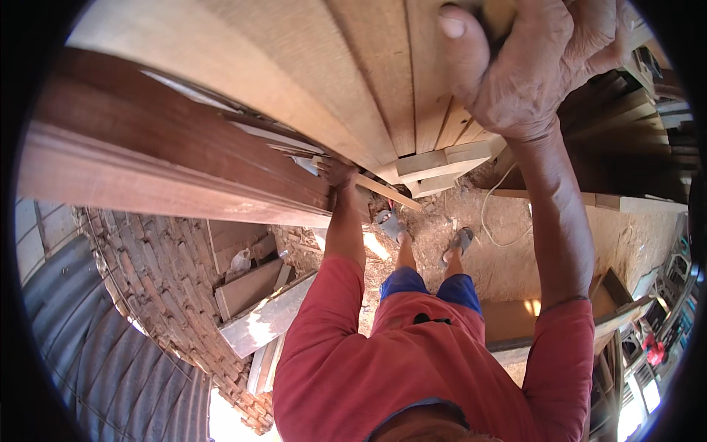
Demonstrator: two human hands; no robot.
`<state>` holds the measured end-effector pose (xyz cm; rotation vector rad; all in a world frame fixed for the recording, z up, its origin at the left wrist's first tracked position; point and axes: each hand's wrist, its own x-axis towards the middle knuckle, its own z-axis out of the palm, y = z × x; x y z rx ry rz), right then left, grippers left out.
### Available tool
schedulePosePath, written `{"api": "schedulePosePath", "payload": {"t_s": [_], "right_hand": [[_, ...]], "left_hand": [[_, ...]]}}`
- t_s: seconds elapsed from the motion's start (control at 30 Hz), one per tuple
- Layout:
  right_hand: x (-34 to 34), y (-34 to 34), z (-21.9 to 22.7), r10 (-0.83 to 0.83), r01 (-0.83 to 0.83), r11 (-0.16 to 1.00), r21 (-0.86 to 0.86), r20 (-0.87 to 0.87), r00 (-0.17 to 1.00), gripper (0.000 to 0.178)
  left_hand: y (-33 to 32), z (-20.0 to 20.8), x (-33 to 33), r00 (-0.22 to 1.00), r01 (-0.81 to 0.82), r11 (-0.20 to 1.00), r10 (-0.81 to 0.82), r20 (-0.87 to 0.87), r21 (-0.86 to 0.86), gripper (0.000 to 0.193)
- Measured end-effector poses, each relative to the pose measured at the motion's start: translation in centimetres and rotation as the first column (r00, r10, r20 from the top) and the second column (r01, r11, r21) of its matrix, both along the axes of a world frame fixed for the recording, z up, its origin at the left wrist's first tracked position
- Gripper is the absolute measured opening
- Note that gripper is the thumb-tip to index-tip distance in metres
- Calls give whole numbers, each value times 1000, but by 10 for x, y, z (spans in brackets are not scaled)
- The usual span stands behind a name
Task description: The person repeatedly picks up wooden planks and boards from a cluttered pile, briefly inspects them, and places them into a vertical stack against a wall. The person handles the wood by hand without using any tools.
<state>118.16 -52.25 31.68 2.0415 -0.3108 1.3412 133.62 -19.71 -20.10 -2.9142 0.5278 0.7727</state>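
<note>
A pale panel of joined wooden boards [375, 66] stretches away in front of me at the top of the view. My right hand [526, 74] is up against its right side, thumb apart from the bent fingers, closed around a small piece of wood [499, 16] partly cut off by the upper edge. Lower and to the left, my left hand [339, 174] is closed on a thin wooden strip [390, 193] beside the panel's near end; its fingers are partly in shadow. Stepped pale wood ends [445, 162] show at the panel's near right corner.
A thick reddish-brown beam [169, 155] runs along my left. Beyond it are a brick wall [140, 272], corrugated sheets [110, 346] and leaning boards [269, 313]. A pale cord [484, 210] lies on the dirt floor near my feet. A wooden trough-like piece [508, 331] and stacked timber [618, 125] are on the right.
</note>
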Motion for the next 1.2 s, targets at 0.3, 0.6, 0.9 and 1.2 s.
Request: {"api": "schedulePosePath", "payload": {"t_s": [0.3,0.6,0.9,1.2], "right_hand": [[-5,4,-5,-9,9,999,33,10,1000,59],[-2,-10,4,-42,43,997,-64,13,999,58],[10,-16,3,13,-11,999,-49,41,999,52],[5,11,-7,-5,2,991,134,20,1000,46]], "left_hand": [[0,-9,3,994,-86,995,81,-77,-55,115],[-18,32,-45,995,-71,997,71,66,-9,92],[8,151,-174,851,498,861,-509,-129,-106,89],[15,118,-241,455,723,475,-874,-171,-501,46]]}}
